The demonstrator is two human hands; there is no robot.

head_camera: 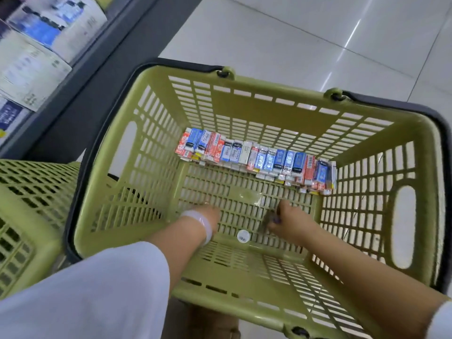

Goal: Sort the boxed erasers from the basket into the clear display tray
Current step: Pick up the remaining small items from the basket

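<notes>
Both your hands are down in the green basket [151,167], on its near floor. The erasers [256,157] sit in a packed row along the far wall, well apart from either hand, with more small boxes underneath and in front of the row.

There seems to be a clear tray [247,194] on the basket floor between your hands: faint glare and an edge only. I can't confirm its outline or whether anything is in it.

Left hand [208,212]: fingers reach forward onto the floor, seemingly at the tray's left edge. Blurred, so I can't tell if it grips or just rests. Bracelet [200,221] on that wrist.

Right hand [283,216]: fingers curled, with something thin and dark or clear against them. Probably the tray's right edge, but I can't tell what it holds.

Risks from here:
- The tray is nearly invisible against the mesh. Easy to misjudge the rim and drop boxes beside it.
- An uneven lift tilts it, and anything inside slides out.
- The row is tight. Pull one box from the middle and its neighbours topple, mixing the red and blue ones.
- Loose boxes under the row could snag in the floor slots.
- The bracelet may catch on the mesh.

A second basket [27,204] sits at left, and a shelf [36,57] of packaged goods is far left.
</notes>
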